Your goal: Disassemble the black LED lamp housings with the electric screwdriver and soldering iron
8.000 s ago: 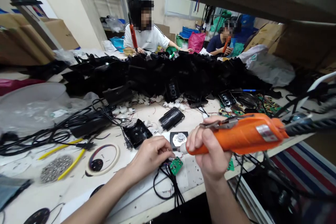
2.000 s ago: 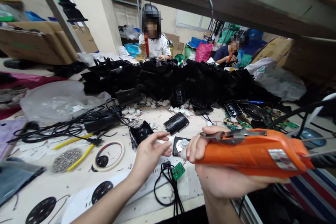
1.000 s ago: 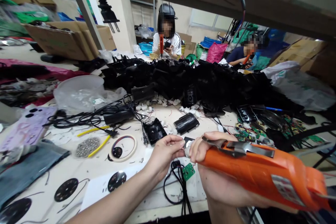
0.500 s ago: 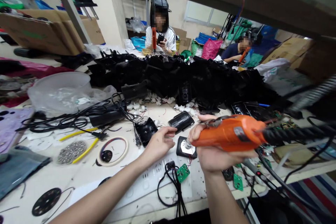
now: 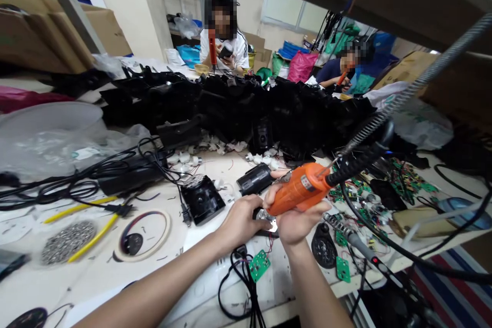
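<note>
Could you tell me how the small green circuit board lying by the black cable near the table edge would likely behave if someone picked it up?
The green circuit board looks thin and flat, so probably light and stiff. Thin wires seem to run from it, so it may tug or drag. Its small parts could be fragile.

Your left hand (image 5: 240, 220) and right hand (image 5: 294, 218) are bare, with no gloves on them. Both of your forearms are uncovered up to the lower edge of the view, and no sleeve or cuff shows on either. Your wrists carry no watch or band, and your fingers (image 5: 269, 196) show no rings.
</note>
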